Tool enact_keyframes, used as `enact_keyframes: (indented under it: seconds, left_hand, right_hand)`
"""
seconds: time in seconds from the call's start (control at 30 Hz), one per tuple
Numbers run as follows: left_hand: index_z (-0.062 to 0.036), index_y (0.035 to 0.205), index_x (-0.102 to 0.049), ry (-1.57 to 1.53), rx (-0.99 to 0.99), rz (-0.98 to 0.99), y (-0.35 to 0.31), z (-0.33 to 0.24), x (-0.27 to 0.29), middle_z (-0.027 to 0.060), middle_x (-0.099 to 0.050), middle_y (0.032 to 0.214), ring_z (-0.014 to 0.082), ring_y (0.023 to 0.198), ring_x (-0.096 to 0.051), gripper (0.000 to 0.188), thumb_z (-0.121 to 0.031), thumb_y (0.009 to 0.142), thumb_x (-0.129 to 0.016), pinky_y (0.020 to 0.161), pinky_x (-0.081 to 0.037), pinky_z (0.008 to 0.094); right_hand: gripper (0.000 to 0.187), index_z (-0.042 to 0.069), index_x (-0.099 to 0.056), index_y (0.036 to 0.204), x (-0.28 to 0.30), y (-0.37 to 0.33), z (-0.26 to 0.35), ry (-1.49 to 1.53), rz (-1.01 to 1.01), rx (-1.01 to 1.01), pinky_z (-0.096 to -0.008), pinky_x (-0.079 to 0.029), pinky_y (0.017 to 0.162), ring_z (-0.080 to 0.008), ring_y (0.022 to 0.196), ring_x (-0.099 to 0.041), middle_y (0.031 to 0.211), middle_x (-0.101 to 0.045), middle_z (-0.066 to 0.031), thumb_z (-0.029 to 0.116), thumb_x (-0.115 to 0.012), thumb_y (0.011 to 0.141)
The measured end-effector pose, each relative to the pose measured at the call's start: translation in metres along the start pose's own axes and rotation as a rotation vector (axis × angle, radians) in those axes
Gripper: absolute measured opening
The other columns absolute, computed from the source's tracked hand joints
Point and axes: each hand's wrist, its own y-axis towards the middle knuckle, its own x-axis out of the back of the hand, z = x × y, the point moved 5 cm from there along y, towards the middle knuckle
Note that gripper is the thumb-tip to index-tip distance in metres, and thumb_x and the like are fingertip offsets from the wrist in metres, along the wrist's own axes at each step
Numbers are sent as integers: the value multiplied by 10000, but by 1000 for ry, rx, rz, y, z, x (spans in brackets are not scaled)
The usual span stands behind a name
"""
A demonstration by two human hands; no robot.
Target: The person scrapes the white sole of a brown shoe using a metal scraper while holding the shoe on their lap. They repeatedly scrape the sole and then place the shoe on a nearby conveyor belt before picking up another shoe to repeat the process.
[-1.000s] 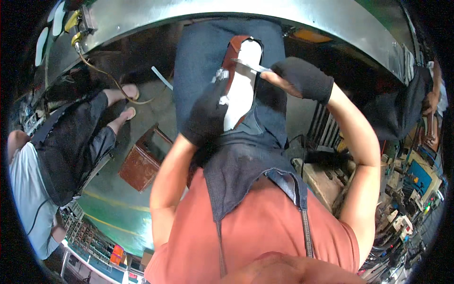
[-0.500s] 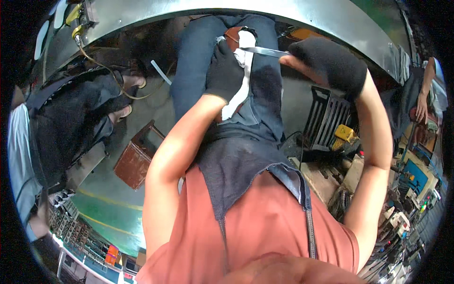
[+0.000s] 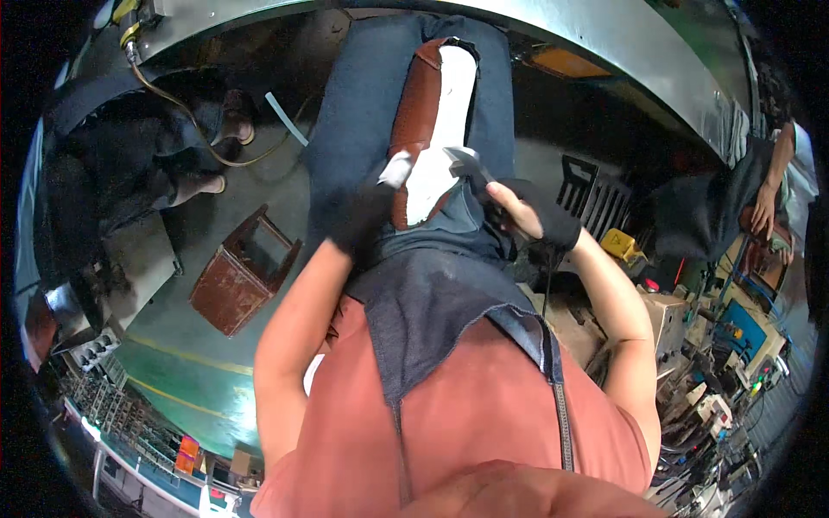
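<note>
A brown leather shoe (image 3: pixel 417 108) lies lengthwise along my thighs, its long white underside (image 3: pixel 453 95) facing up. My left hand (image 3: pixel 367 207), in a black glove with whitish fingertips, is beside the shoe's near left edge. It is smeared by motion, so whether its fingers hold anything is unclear. My right hand (image 3: pixel 527 211), also black-gloved with a bare thumb, is closed on a dark-handled metal tool (image 3: pixel 466 162). The tool's short, curved, shiny head is over the white underside near the shoe's near end. Its exact kind is hard to make out.
A metal bench (image 3: pixel 553 22) curves across the far side. On the left are a brown wooden stool (image 3: pixel 233 289), a hose (image 3: pixel 186 108) and a person's legs (image 3: pixel 177 186). To the right are a black slatted crate (image 3: pixel 596 194), a yellow pedal-like object (image 3: pixel 623 245) and a co-worker's hand (image 3: pixel 764 211).
Both my hands have come nearer to my body, and the right has moved left with the tool. My left hand has left the shoe's far end, uncovering more of the brown leather.
</note>
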Motion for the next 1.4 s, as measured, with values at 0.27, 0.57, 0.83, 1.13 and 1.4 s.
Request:
enact_keyframes:
  seconds: [0.27,0.57,0.83,1.13,1.4]
  left_hand:
    - [23,1233,-420,376,-373,-19,40,29,1,173,-555,1162,236,1074,-559,521,-305,868,-597,893,-445,325]
    - [5,1357,-298,-130,20,247,18,70,15,119,-534,1195,181,1094,-524,606,-189,871,-605,952,-419,300]
    - [-6,1239,-347,234,-288,49,33,40,-10,167,-522,1174,273,1087,-527,539,-210,836,-641,916,-422,364]
    - [-1,1365,-261,392,-374,10,7,30,5,222,-528,1199,344,1082,-556,787,-309,789,-700,912,-436,407]
    - [-32,1135,-569,793,-448,-182,-33,-194,76,169,-629,1052,348,976,-609,578,-252,657,-808,878,-468,402]
  right_hand:
    - [405,3,-563,809,17,-36,139,-458,-97,342,-321,-421,542,-151,556,-515,623,-514,-80,379,-489,938]
    - [492,-21,-613,896,11,-12,26,-417,-66,174,-394,-462,645,-322,688,-614,806,-611,-241,428,-418,943]
    - [340,17,-601,871,-28,-38,120,-615,8,686,-385,-445,623,-334,662,-577,759,-585,-179,348,-532,903]
    - [270,4,-583,891,-16,2,53,-535,-193,466,-380,-433,626,-334,671,-550,786,-582,-189,270,-533,901]
    - [354,-7,-567,866,25,-65,-20,-61,-352,147,-283,-412,601,-107,641,-481,701,-535,-19,311,-446,964]
